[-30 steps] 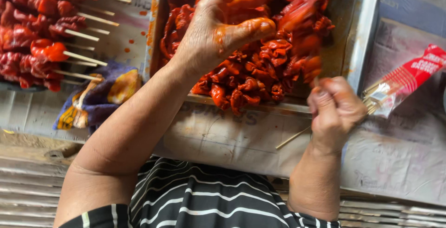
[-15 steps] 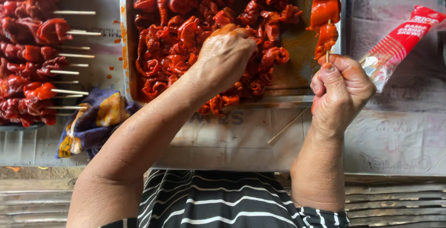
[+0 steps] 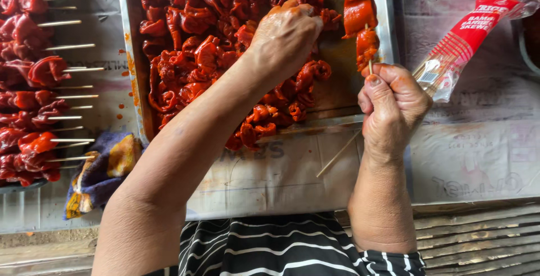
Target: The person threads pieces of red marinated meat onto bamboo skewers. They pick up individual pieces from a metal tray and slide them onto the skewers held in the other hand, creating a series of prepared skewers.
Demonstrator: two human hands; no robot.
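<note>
Already many filled skewers (image 3: 53, 93) lie finished; the left hand (image 3: 284, 34) closes on meat (image 3: 194, 39) in the tray (image 3: 128, 73), still heaped, while the right hand (image 3: 394, 104) grips a part-loaded skewer (image 3: 360, 34).

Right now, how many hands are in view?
2. The left hand reaches into the tray of red meat; the right hand holds a half-loaded skewer at the tray's right edge. No others show.
</note>
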